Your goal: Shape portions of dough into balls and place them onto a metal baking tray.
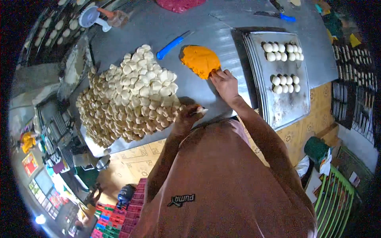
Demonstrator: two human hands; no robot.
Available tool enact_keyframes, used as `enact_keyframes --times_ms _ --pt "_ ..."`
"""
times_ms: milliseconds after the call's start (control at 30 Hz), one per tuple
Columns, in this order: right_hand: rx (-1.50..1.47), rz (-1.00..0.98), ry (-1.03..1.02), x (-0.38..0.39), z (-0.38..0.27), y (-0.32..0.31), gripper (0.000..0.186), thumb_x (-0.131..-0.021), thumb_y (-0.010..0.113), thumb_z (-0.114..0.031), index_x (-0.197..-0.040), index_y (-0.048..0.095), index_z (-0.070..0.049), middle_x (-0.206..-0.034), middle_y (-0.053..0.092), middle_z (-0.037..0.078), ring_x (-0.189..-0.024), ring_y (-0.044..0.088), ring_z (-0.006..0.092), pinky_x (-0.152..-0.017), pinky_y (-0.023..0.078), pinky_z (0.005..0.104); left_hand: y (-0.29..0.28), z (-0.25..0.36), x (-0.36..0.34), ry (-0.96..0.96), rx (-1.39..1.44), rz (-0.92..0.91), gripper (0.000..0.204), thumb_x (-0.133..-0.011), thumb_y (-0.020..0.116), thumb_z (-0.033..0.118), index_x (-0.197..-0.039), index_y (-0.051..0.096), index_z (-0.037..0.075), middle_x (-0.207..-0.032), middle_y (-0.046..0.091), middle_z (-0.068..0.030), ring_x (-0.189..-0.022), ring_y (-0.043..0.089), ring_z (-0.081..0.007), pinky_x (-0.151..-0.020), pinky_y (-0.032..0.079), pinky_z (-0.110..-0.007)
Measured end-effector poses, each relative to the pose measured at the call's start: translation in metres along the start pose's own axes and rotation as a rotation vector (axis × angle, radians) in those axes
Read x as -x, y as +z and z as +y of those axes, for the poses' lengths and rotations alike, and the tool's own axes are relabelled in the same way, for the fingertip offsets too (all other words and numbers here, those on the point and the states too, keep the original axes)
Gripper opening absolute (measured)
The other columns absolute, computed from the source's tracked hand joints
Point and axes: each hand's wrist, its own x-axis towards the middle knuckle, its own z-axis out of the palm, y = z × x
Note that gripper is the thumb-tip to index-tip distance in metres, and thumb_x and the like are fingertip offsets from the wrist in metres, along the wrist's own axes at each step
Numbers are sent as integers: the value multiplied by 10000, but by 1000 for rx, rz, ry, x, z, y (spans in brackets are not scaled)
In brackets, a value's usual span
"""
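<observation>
My left hand is closed around a small piece of pale dough, close to the table's front edge. Just ahead, my right hand pinches the near edge of a bright orange mound of soft paste. To the left, a large heap of pale dough pieces covers much of the metal table. A blue-handled knife lies between the heap and the orange mound.
Stacked metal trays on the right bear rows of round white dough balls. A magenta mass lies at the far edge. A white-and-blue round tool stands far left. Coloured crates sit on the floor behind left.
</observation>
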Motion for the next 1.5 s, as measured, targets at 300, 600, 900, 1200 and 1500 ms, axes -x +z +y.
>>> enact_keyframes --times_ms 300,600,900,1200,1500 --pt "-905 -795 634 -26 18 -22 268 -874 709 -327 -891 685 -61 -726 614 -1 -584 564 139 -490 464 292 22 -19 -36 -20 675 249 250 -918 687 103 -1133 671 -25 -1101 690 -91 -1012 653 -173 -889 551 -335" --pt "-442 -541 399 30 -47 -57 398 -885 573 -11 -1278 619 -57 -1135 646 223 -955 676 324 -834 534 367 31 11 -70 202 258 141 297 -975 641 129 -1234 617 -16 -1120 683 -73 -992 656 -181 -890 539 -352" --pt "-627 -288 644 32 -42 -66 276 -812 697 -70 -1067 694 37 -868 709 150 -796 658 183 -749 524 318 19 22 -75 16 275 -119 303 -945 672 133 -1189 653 -46 -973 706 -45 -854 660 -101 -745 543 -251" --pt "-827 -143 619 36 -43 -71 320 -773 669 -5 -1092 691 -8 -941 687 167 -856 661 256 -785 539 334 23 49 -69 157 -109 -2 241 -940 639 106 -1144 696 -9 -822 704 -55 -767 650 -91 -679 533 -251" --pt "-583 -314 181 28 -3 -77 124 -806 690 -45 -927 705 -26 -871 650 172 -829 651 340 -728 534 407 51 25 -71 46 -198 41 244 -919 650 86 -1114 670 -59 -882 728 -114 -855 690 -150 -796 546 -291"
